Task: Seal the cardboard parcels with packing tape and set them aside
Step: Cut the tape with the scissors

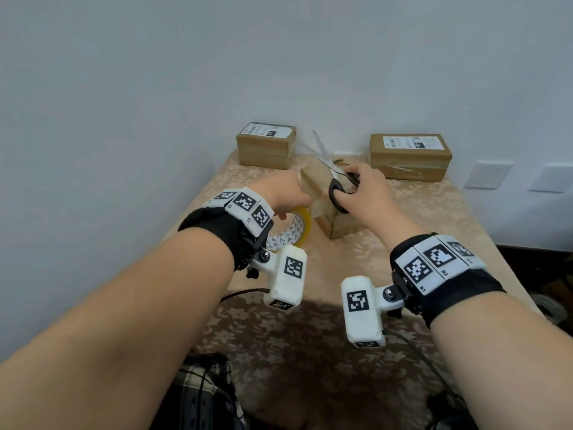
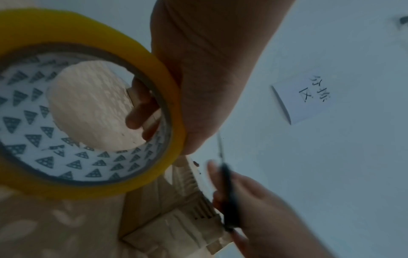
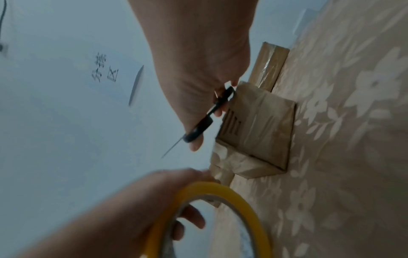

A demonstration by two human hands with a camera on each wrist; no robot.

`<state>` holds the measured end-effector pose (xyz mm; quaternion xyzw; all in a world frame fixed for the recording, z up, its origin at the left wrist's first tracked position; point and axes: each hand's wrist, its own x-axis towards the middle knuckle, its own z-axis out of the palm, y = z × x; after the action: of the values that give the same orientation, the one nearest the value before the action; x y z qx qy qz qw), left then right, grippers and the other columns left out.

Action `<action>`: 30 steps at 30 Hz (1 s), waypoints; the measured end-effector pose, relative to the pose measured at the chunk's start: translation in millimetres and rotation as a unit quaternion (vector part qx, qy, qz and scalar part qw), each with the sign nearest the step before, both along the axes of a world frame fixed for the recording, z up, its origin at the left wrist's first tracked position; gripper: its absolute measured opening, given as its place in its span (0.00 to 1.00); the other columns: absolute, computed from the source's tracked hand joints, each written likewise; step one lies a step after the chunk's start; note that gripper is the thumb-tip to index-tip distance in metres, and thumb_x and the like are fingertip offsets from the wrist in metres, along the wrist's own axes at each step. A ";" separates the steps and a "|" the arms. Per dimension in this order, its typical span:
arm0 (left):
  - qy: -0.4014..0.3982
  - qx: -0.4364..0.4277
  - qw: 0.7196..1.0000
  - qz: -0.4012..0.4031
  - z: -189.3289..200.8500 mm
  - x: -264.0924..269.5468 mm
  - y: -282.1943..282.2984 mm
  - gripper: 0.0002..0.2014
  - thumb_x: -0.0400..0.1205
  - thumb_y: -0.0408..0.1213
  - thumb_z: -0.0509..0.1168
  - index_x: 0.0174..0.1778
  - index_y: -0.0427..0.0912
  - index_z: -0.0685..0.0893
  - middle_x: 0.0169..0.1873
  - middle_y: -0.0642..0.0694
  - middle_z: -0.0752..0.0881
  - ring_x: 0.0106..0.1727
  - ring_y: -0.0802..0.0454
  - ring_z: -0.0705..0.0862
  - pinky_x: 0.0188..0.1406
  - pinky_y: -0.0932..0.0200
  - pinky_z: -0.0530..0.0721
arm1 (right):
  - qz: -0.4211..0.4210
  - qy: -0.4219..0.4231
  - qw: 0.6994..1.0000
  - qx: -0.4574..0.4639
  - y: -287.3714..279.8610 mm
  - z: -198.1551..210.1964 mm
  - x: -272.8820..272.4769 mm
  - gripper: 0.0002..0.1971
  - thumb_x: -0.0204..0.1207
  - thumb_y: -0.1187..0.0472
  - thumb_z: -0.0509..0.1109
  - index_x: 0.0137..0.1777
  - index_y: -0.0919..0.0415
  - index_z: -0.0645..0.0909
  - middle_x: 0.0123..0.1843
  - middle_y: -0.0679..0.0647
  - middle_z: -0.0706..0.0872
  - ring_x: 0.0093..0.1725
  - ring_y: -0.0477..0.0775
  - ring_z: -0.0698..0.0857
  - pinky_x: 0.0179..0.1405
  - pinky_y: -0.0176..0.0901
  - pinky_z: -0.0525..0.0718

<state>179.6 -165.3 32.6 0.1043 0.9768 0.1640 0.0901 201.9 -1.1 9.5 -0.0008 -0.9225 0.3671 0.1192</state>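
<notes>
A small cardboard parcel (image 1: 328,209) with clear tape across its top lies mid-table. My left hand (image 1: 285,193) grips a yellow packing tape roll (image 1: 297,228), fingers hooked through its core (image 2: 141,108), just left of the parcel. A strip of tape runs from the roll onto the parcel (image 3: 258,129). My right hand (image 1: 362,187) holds black-handled scissors (image 1: 336,187) over the parcel, fingers through the loops, blades pointing up toward the wall (image 3: 198,125). The roll (image 2: 92,108) fills the left wrist view, with the scissors (image 2: 227,197) below it beside the parcel (image 2: 176,218).
Two more cardboard parcels with labels stand at the back against the wall, one left (image 1: 266,144) and one right (image 1: 410,156). The table (image 1: 310,352) has a beige floral cloth. A paper sign (image 2: 307,97) hangs on the wall. Cables trail near the table's front.
</notes>
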 end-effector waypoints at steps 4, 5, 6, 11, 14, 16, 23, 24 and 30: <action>0.026 0.022 0.999 -0.005 0.6 11.4 3.1 0.10 0.81 0.39 0.61 0.39 0.37 0.83 0.25 0.46 0.79 0.29 0.51 0.79 0.30 0.59 0.73 | 0.057 -0.069 0.983 -0.163 8.8 16.2 30.4 0.22 0.71 0.47 0.77 0.61 0.56 0.80 0.49 0.53 0.85 0.49 0.51 0.83 0.46 0.42 0.79; 0.030 0.028 0.999 -0.001 0.7 14.3 3.2 0.10 0.81 0.38 0.61 0.37 0.37 0.82 0.26 0.46 0.78 0.29 0.51 0.76 0.31 0.58 0.72 | 0.079 -0.095 0.977 -0.171 11.3 20.1 39.4 0.21 0.71 0.47 0.77 0.59 0.57 0.80 0.44 0.52 0.85 0.43 0.49 0.82 0.40 0.40 0.77; 0.033 0.035 0.999 0.007 0.5 17.0 2.2 0.10 0.81 0.37 0.62 0.35 0.38 0.81 0.26 0.46 0.77 0.30 0.51 0.75 0.33 0.58 0.72 | 0.097 -0.125 0.973 -0.170 15.0 22.5 46.9 0.21 0.72 0.46 0.76 0.58 0.59 0.80 0.42 0.52 0.84 0.39 0.49 0.81 0.36 0.39 0.76; 0.065 0.135 0.987 0.061 -8.8 25.4 -10.2 0.07 0.78 0.34 0.62 0.33 0.42 0.81 0.32 0.43 0.80 0.36 0.48 0.77 0.39 0.53 0.76 | 0.137 -0.294 0.937 -0.132 43.3 29.7 81.1 0.24 0.74 0.40 0.68 0.55 0.62 0.77 0.37 0.54 0.81 0.36 0.49 0.83 0.41 0.39 0.81; 0.070 0.149 0.984 0.065 -10.3 31.5 -13.1 0.07 0.77 0.36 0.62 0.33 0.43 0.79 0.32 0.43 0.79 0.35 0.48 0.74 0.37 0.54 0.73 | 0.133 -0.387 0.910 -0.066 52.1 30.5 94.9 0.22 0.75 0.38 0.64 0.49 0.60 0.75 0.37 0.54 0.78 0.36 0.47 0.82 0.37 0.36 0.82; 0.069 0.141 0.986 0.065 -8.4 33.6 -12.5 0.08 0.78 0.37 0.62 0.34 0.43 0.81 0.34 0.43 0.81 0.36 0.48 0.76 0.39 0.53 0.75 | 0.130 -0.425 0.894 -0.052 51.5 31.6 99.8 0.22 0.76 0.37 0.62 0.48 0.58 0.75 0.35 0.53 0.77 0.34 0.45 0.81 0.31 0.34 0.82; 0.071 0.113 0.989 0.058 -8.7 29.1 -11.2 0.11 0.80 0.39 0.63 0.34 0.42 0.84 0.40 0.44 0.87 0.45 0.46 0.83 0.49 0.52 0.80 | 0.098 -0.418 0.898 -0.097 27.4 26.0 92.0 0.29 0.68 0.32 0.67 0.52 0.58 0.78 0.38 0.54 0.84 0.39 0.51 0.86 0.39 0.39 0.81; 0.068 0.112 0.990 0.058 -8.4 28.0 -11.7 0.11 0.80 0.39 0.63 0.33 0.42 0.83 0.39 0.45 0.86 0.43 0.47 0.82 0.47 0.52 0.79 | 0.095 -0.414 0.900 -0.101 23.7 24.6 90.5 0.29 0.67 0.32 0.67 0.52 0.59 0.78 0.38 0.55 0.84 0.39 0.51 0.86 0.38 0.40 0.81; 0.020 0.062 0.997 0.033 4.6 26.1 -8.8 0.05 0.81 0.38 0.62 0.40 0.43 0.78 0.25 0.45 0.74 0.31 0.49 0.73 0.28 0.59 0.69 | 0.092 -0.384 0.909 -0.135 2.6 14.1 79.9 0.29 0.69 0.32 0.69 0.49 0.61 0.77 0.38 0.57 0.85 0.38 0.53 0.87 0.38 0.41 0.80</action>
<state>205.8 -174.1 37.2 0.0810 0.9692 0.2254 0.0581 281.8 1.5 23.6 -0.0731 -0.8344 0.4692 -0.2799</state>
